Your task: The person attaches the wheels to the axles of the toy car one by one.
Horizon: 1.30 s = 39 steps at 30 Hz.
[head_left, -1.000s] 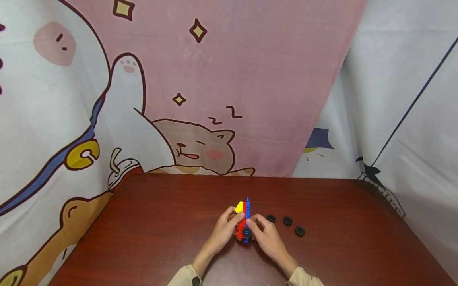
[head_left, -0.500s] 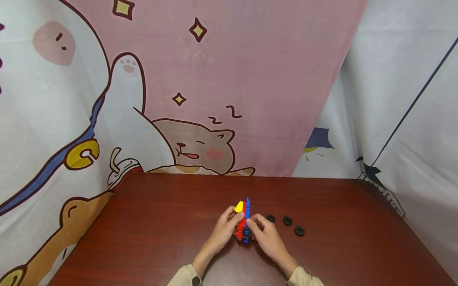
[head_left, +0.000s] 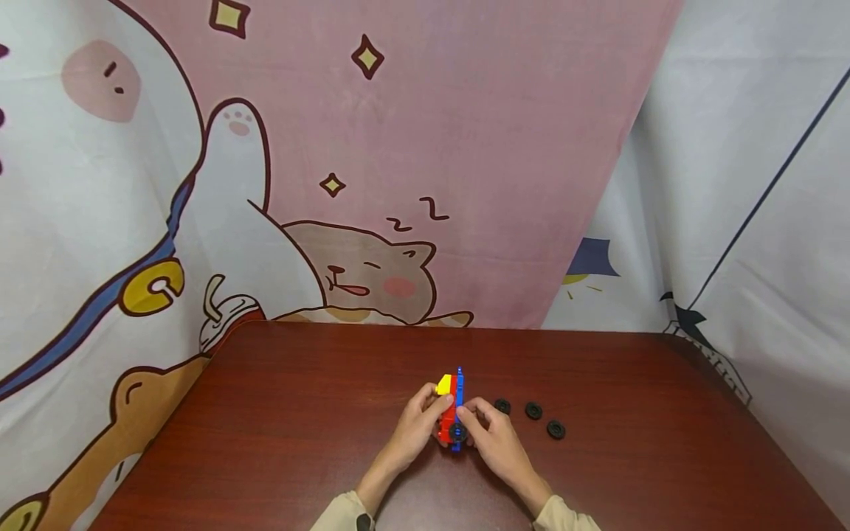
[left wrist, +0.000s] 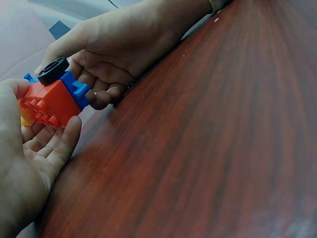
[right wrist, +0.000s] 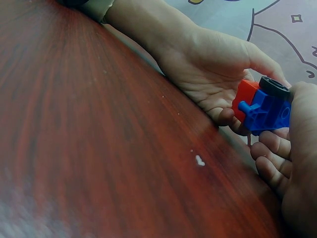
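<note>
Both hands hold a toy block car, tipped on its side, above the near middle of the table. It has red bricks (head_left: 446,424), a yellow sloped brick (head_left: 444,384) at the far end and a blue chassis (head_left: 460,391). One black wheel (head_left: 457,432) sits on its upward side near the close end. My left hand (head_left: 413,431) grips the red and yellow side, thumb on top. On the blue side, my right hand (head_left: 498,442) pinches the chassis. The left wrist view shows studs on the red bricks (left wrist: 57,101); the right wrist view shows the chassis underside (right wrist: 270,111).
Right of the hands lie three loose black wheels: a near one (head_left: 502,406) partly behind the right hand, a middle one (head_left: 534,411) and a right one (head_left: 556,429). The brown table (head_left: 299,428) meets a printed cloth (head_left: 498,147) at its back edge.
</note>
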Each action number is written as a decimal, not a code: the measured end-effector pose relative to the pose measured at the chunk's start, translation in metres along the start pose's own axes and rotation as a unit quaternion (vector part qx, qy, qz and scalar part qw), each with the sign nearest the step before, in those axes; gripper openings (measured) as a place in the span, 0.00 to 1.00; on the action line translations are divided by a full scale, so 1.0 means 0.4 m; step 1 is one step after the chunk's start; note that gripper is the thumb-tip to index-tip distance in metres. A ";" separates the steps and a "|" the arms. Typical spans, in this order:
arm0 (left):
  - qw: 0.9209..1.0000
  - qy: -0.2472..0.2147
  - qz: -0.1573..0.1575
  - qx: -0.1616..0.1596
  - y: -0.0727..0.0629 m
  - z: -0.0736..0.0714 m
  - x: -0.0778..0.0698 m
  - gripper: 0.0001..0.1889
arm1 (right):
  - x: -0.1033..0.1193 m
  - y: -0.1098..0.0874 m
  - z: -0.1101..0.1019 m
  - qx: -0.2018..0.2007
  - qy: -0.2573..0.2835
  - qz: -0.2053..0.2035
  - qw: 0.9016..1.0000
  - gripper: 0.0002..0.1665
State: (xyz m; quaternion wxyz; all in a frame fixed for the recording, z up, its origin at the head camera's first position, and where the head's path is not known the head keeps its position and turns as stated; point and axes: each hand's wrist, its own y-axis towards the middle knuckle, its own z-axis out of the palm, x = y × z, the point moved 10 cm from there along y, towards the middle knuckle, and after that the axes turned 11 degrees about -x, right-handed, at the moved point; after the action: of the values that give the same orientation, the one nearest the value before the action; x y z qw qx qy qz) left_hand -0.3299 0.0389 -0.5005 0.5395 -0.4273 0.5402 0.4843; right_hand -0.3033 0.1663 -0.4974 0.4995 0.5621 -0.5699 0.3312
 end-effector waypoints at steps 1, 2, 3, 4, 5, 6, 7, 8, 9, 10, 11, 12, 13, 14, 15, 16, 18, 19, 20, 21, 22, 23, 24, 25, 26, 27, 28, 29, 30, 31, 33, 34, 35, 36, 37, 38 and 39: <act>1.000 0.001 0.000 0.000 0.001 0.000 0.002 0.15 | 0.000 0.001 0.001 0.001 -0.001 0.000 1.000 0.12; 1.000 0.002 -0.001 -0.001 0.001 -0.001 0.003 0.15 | 0.000 0.001 0.001 0.002 -0.003 0.000 1.000 0.12; 1.000 0.003 -0.001 -0.001 0.002 -0.001 0.004 0.15 | 0.000 0.002 0.002 0.002 -0.005 0.000 1.000 0.12; 1.000 0.003 -0.002 -0.002 0.003 -0.002 0.005 0.15 | -0.001 0.003 0.002 0.003 -0.007 -0.001 1.000 0.13; 1.000 0.003 -0.002 -0.002 0.003 -0.002 0.007 0.15 | 0.000 0.003 0.002 0.004 -0.008 0.000 1.000 0.13; 1.000 0.002 -0.003 -0.002 0.004 -0.001 0.008 0.14 | 0.000 0.003 0.002 0.005 -0.009 0.000 1.000 0.13; 1.000 0.001 -0.004 -0.002 0.003 -0.002 0.009 0.14 | -0.001 0.003 0.002 0.005 -0.009 0.001 1.000 0.13; 1.000 0.001 -0.004 -0.002 0.003 -0.002 0.009 0.14 | -0.002 0.003 0.002 0.005 -0.009 0.002 1.000 0.13; 1.000 0.000 -0.005 -0.002 0.003 -0.002 0.009 0.15 | -0.003 0.003 0.002 0.005 -0.009 0.003 1.000 0.13; 1.000 0.000 -0.005 -0.002 0.002 -0.002 0.008 0.15 | -0.003 0.002 0.002 0.005 -0.008 0.004 1.000 0.13; 1.000 0.000 -0.005 -0.002 0.001 -0.001 0.007 0.15 | -0.003 0.002 0.002 0.004 -0.007 0.005 1.000 0.13; 1.000 0.000 -0.004 -0.002 0.001 -0.001 0.007 0.15 | -0.003 0.001 0.001 0.004 -0.005 0.006 1.000 0.13; 1.000 0.000 -0.004 -0.001 0.000 -0.001 0.006 0.15 | -0.003 0.001 0.001 0.004 -0.005 0.007 1.000 0.13; 1.000 0.000 -0.003 -0.001 0.000 0.000 0.005 0.15 | -0.003 0.000 0.001 0.003 -0.004 0.007 1.000 0.12; 1.000 0.000 -0.003 -0.001 0.000 0.000 0.004 0.15 | -0.002 0.000 0.001 0.003 -0.004 0.008 1.000 0.12; 1.000 0.000 -0.004 -0.002 0.000 0.000 0.003 0.15 | -0.002 -0.001 0.001 0.003 -0.003 0.008 1.000 0.12; 1.000 0.000 -0.003 -0.002 0.000 0.000 0.003 0.15 | -0.002 -0.001 0.001 0.003 -0.003 0.008 1.000 0.12; 1.000 0.000 -0.003 -0.003 0.000 -0.001 0.002 0.15 | -0.002 -0.001 0.001 0.003 -0.005 0.007 1.000 0.12; 1.000 0.000 -0.003 -0.003 0.000 -0.001 0.002 0.15 | -0.003 0.000 0.001 0.003 -0.006 0.006 1.000 0.12; 1.000 0.001 -0.003 -0.004 -0.001 -0.001 0.001 0.15 | -0.003 0.000 0.002 0.003 -0.007 0.005 1.000 0.12; 1.000 0.001 -0.003 -0.004 -0.001 -0.001 0.001 0.15 | -0.004 0.001 0.002 0.003 -0.009 0.004 1.000 0.13; 1.000 -0.002 -0.002 -0.003 0.000 0.000 0.001 0.15 | -0.004 0.001 0.002 0.003 -0.009 0.002 1.000 0.13; 1.000 -0.003 -0.002 -0.003 0.000 0.000 0.001 0.15 | -0.004 0.002 0.002 0.002 -0.010 0.000 1.000 0.12; 1.000 -0.005 -0.001 -0.002 0.000 0.001 0.002 0.15 | -0.004 0.002 0.002 0.001 -0.010 -0.003 1.000 0.12; 1.000 -0.006 -0.001 -0.002 0.000 0.001 0.001 0.15 | -0.004 0.003 0.002 0.001 -0.011 -0.005 1.000 0.12; 1.000 -0.008 0.000 -0.003 0.001 0.002 0.001 0.15 | -0.003 0.003 0.001 0.000 -0.010 -0.007 1.000 0.12; 1.000 -0.009 0.000 -0.003 0.001 0.002 0.001 0.16 | -0.002 0.003 0.001 -0.001 -0.010 -0.009 1.000 0.12; 1.000 -0.010 0.000 -0.003 0.001 0.003 0.002 0.16 | -0.001 0.003 0.000 -0.002 -0.009 -0.011 1.000 0.11; 1.000 -0.009 0.000 -0.004 0.002 0.002 0.002 0.16 | -0.001 0.003 0.000 -0.002 -0.009 -0.012 1.000 0.11; 1.000 -0.009 0.000 -0.005 0.002 0.003 0.002 0.16 | -0.001 0.003 0.000 -0.002 -0.010 -0.013 1.000 0.11; 1.000 -0.007 -0.001 -0.007 0.002 0.002 0.002 0.16 | 0.000 0.003 -0.001 -0.002 -0.010 -0.013 1.000 0.11; 1.000 -0.007 -0.001 -0.007 0.002 0.002 0.002 0.16 | -0.001 0.003 -0.001 -0.002 -0.009 -0.013 1.000 0.11; 1.000 -0.006 -0.001 -0.007 0.002 0.002 0.002 0.16 | -0.001 0.003 0.000 -0.002 -0.010 -0.013 1.000 0.11; 1.000 -0.005 -0.001 -0.007 0.002 0.002 0.002 0.16 | -0.001 0.004 0.000 -0.002 -0.010 -0.013 1.000 0.11; 1.000 -0.005 -0.001 -0.008 0.002 0.001 0.002 0.16 | -0.001 0.004 0.000 -0.001 -0.010 -0.013 1.000 0.11; 1.000 -0.005 -0.001 -0.008 0.002 0.001 0.002 0.16 | 0.000 0.004 0.001 0.000 -0.009 -0.012 1.000 0.11; 1.000 -0.006 -0.001 -0.008 0.002 0.001 0.002 0.16 | 0.000 0.004 0.001 0.000 -0.008 -0.012 1.000 0.11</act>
State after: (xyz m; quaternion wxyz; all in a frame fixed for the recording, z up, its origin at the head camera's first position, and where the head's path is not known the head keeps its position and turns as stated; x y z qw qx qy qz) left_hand -0.3307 0.0393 -0.5012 0.5393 -0.4294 0.5329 0.4907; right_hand -0.3050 0.1662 -0.4971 0.4985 0.5716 -0.5673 0.3208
